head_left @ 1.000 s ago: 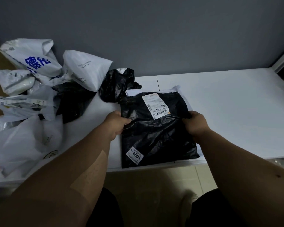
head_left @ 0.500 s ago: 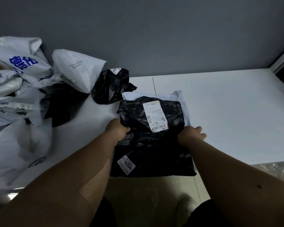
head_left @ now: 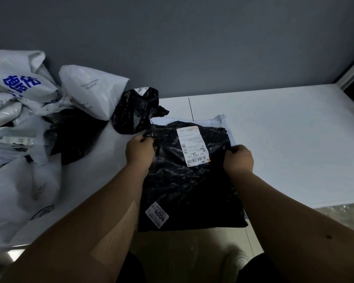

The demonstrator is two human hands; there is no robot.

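Clerk: Mailers (head_left: 27,123), white, heaped at the left end of the bench (head_left: 284,139); one printed in blue characters. Just right of them, black bag (head_left: 135,111), crumpled, small label on top.

Checker: Next along?

Clerk: Left hand (head_left: 139,149): fingers curled, pinching the upper left edge of the black courier parcel (head_left: 188,184). The parcel lies flat at the near edge of the bench, and its near end appears to overhang toward the person. It rests on a flat white package (head_left: 223,121) that shows only past its far edge. Shipping label (head_left: 193,146) on the far half; sticker (head_left: 157,215) reading 4004 at the near left corner. Right hand (head_left: 238,158): fingers curled, gripping the parcel's right edge.

Checker: Hazards?

Clerk: Three, by estimate.
- Overhang: should either grip loosen, the slick film could slide off to the floor (head_left: 192,254).
- Film: thin and creased, so hands pulling opposite ways might split it unevenly and spill the contents, which cannot be seen.
- White package: it touches the parcel from below, so dragging the parcel toward the edge may carry it along.
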